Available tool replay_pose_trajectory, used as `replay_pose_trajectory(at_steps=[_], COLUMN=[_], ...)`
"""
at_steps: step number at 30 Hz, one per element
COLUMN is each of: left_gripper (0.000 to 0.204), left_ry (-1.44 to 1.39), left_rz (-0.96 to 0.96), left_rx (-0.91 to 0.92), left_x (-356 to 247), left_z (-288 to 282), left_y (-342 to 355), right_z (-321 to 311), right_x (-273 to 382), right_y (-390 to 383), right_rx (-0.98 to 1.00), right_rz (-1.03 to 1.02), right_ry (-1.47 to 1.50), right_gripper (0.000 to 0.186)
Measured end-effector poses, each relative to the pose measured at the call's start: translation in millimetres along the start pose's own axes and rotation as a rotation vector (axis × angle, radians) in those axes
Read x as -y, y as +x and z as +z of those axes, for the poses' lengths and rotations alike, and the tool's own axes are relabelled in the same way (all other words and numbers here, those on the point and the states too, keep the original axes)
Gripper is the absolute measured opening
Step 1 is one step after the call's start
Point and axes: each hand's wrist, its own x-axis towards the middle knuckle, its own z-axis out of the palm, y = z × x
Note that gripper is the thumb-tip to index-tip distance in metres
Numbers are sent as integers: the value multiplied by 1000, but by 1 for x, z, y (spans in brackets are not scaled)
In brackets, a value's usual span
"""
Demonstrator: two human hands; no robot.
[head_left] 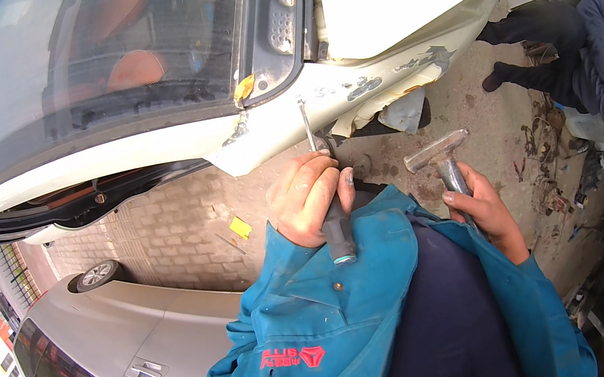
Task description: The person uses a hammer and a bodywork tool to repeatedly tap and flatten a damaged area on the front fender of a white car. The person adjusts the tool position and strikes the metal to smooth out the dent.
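Left hand (307,197): fingers curled tightly around the black handle of a screwdriver-like tool (339,234); thin metal shaft directed up and away from the person, its tip at the damaged front panel (334,95) of a white car; whether tip and metal met, could not be told. Right hand (488,209): wrapped around the shaft of a hammer (437,152), thumb laid along it; metal head uppermost, held to the right of the tool and apart from it.

Panel: paint scraped in grey patches, lower edge torn and bent. Windscreen (101,86): to the panel's left, with a yellow-orange scrap (244,88) near its corner.

Surroundings: teal jacket (298,309), worn by the person; yellow card (241,227), on brick paving; silver car (141,327), lower left; co-worker (599,51) in dark clothing, far right, near scattered debris (549,187).
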Motion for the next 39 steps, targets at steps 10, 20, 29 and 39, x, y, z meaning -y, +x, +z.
replay_pose_trajectory(at_steps=[10,20,29,39], left_gripper=[24,28,31,37], left_ry=[159,97,58,-187], left_rz=[-104,214,32,-53], left_rx=[3,58,-103,-105], left_x=[1,-1,-3,5], left_z=[1,34,41,50], left_y=[-15,3,13,6], right_z=[-12,-14,-18,16], right_x=[-8,-11,-17,-2], right_y=[-8,-12,-31,-30], right_rx=[-9,3,-156,-12], right_rz=[-28,-63,-218,-1309], right_ry=[24,4,-269,-912], right_gripper=[51,45,53,62])
